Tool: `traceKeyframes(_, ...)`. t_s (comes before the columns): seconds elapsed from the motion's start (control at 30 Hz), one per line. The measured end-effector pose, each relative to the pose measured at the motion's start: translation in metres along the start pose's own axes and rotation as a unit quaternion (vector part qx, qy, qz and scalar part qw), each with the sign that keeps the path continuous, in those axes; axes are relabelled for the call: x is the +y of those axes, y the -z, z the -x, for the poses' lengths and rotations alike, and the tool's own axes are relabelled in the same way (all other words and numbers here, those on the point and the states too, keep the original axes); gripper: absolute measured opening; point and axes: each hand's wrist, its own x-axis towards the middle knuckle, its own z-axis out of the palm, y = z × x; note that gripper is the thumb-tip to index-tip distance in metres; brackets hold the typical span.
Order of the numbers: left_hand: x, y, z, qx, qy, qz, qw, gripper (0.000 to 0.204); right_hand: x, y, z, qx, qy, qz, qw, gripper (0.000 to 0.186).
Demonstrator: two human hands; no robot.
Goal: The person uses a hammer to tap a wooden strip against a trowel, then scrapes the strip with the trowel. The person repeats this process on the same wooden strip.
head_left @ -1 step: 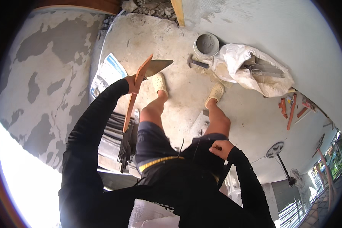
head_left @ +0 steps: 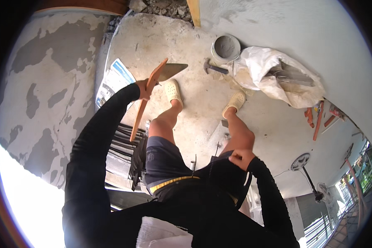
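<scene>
My left hand [head_left: 143,89] is closed around a narrow reddish-brown wooden board [head_left: 139,118], seen nearly edge-on and slanting down to the left. A pointed trowel blade [head_left: 172,71] sticks out to the right from behind the board's upper end. Its handle is hidden, so how the hand holds the trowel cannot be made out. My right hand [head_left: 242,158] rests by the right leg of my dark shorts [head_left: 213,173], fingers curled in. Whether cloth or anything else is pinched there is hidden.
Ahead on the concrete floor are a bucket of grey mix [head_left: 226,47], a hammer [head_left: 215,67] and a torn white sack [head_left: 273,76] against the wall. Orange pipe pieces [head_left: 318,120] lie at right. Printed sheets [head_left: 113,84] and stacked dark strips [head_left: 126,144] are at left.
The view has shifted slightly. My right leg shows a little more below the shorts' hem. My left hand keeps its hold on the board.
</scene>
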Motion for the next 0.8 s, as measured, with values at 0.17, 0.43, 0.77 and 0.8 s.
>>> traceKeyframes(0.17,-0.086,0.004,-0.194,-0.090,0.057,-0.200,0.974,0.076,0.132,-0.005,-0.260,0.147,-0.110,0.120,0.976,0.025)
traceKeyframes(0.43,-0.133,-0.054,-0.386,-0.120,-0.064,-0.241,0.961,0.095,0.239,0.054,-0.563,0.223,-0.081,0.367,0.899,0.045)
traceKeyframes(0.77,-0.135,-0.142,-0.463,0.106,-0.212,-0.481,0.844,0.064,0.245,0.074,-0.630,0.189,-0.044,0.533,0.823,0.048)
traceKeyframes(0.8,-0.133,-0.146,-0.462,0.107,-0.201,-0.492,0.840,0.057,0.242,0.069,-0.626,0.188,-0.044,0.533,0.824,0.048)
